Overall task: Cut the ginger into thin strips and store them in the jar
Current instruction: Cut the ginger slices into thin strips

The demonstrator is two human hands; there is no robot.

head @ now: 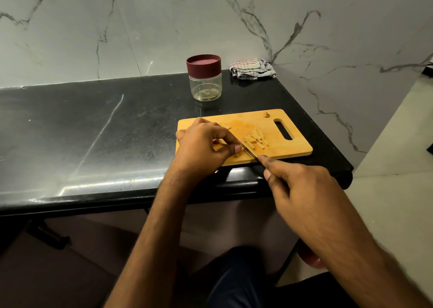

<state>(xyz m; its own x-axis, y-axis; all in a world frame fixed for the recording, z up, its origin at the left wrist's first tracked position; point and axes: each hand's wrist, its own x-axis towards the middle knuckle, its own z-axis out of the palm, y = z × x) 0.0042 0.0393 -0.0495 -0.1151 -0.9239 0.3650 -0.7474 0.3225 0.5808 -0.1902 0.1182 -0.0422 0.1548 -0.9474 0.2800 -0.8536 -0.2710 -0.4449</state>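
Marble-veined wall [164,26] is backing a black worktop [93,124]; a wooden cutting board [297,148] is lying at its right end. Left hand [203,146] is resting on the board's left part, fingers curled down and pinching a ginger piece [236,154], mostly hidden under the fingertips. Right hand [302,185] is gripping a knife [249,151], handle wrapped inside the fist, forefinger lying along the top. Blade is angling up-left, tip sitting just beside the left fingertips, touching or almost touching the held piece. Cut ginger strips [256,139] are piling just right of the blade, beyond the right hand. A small scrap [266,114] is lying near the board's far edge. Jar [205,78], clear with maroon lid on, is standing beyond the left hand, apart from the board. Striped cloth [253,69] is sitting right of the jar, against the wall.
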